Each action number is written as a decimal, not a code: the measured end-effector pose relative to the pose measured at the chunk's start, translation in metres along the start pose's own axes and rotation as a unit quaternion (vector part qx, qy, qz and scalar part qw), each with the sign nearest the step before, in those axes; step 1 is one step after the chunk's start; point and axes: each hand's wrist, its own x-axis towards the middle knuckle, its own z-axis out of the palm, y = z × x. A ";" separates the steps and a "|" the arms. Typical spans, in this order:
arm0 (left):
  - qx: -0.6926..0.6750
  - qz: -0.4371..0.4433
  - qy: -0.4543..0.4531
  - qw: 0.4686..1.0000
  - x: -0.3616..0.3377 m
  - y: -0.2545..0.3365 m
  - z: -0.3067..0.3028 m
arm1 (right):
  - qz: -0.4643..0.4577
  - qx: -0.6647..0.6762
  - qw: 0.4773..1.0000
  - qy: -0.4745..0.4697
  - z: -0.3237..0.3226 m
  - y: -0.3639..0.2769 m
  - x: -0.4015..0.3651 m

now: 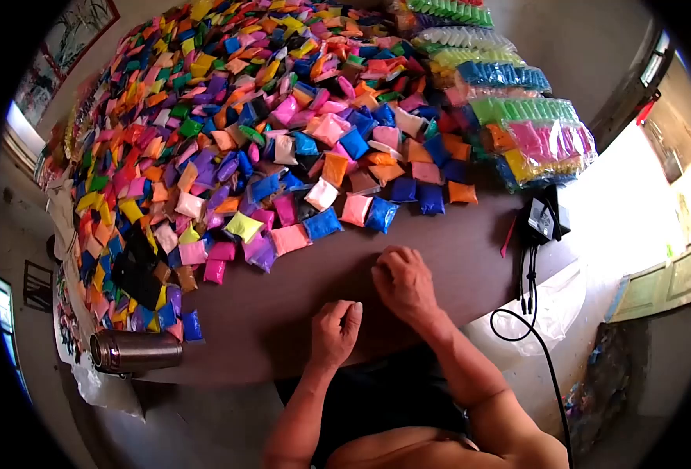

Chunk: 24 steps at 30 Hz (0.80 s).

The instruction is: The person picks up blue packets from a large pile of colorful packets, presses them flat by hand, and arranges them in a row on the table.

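My left hand (pixel 336 332) is curled into a fist near the front edge of the dark brown table (pixel 275 305), thumb uppermost. Farther in and to the right, my right hand (pixel 402 281) rests with its fingers curled under. No object shows in either hand. In front of them spreads a big heap of small colourful packets (pixel 228 164). Closest to my right hand are a blue packet (pixel 381 215) and a pink packet (pixel 356 209). A salmon packet (pixel 291 239) lies beyond my left hand.
Clear bags of sorted packets (pixel 529 109) are stacked at the back right. A black box with cables (pixel 547 219) stands at the right edge. On the left lie a steel flask (pixel 138 351) and a black item (pixel 138 270). White plastic (pixel 548 309) hangs beside the table.
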 end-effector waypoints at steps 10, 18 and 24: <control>-0.020 0.025 0.000 1.000 0.004 -0.004 -0.005 | -0.014 -0.046 0.995 0.085 0.002 0.017 0.016; -0.020 0.012 0.002 1.000 0.001 -0.006 -0.004 | 0.016 -0.059 0.978 0.200 -0.009 0.032 0.030; -0.010 0.022 0.005 1.000 0.002 -0.006 -0.004 | 0.083 -0.157 0.950 0.256 -0.025 0.071 0.070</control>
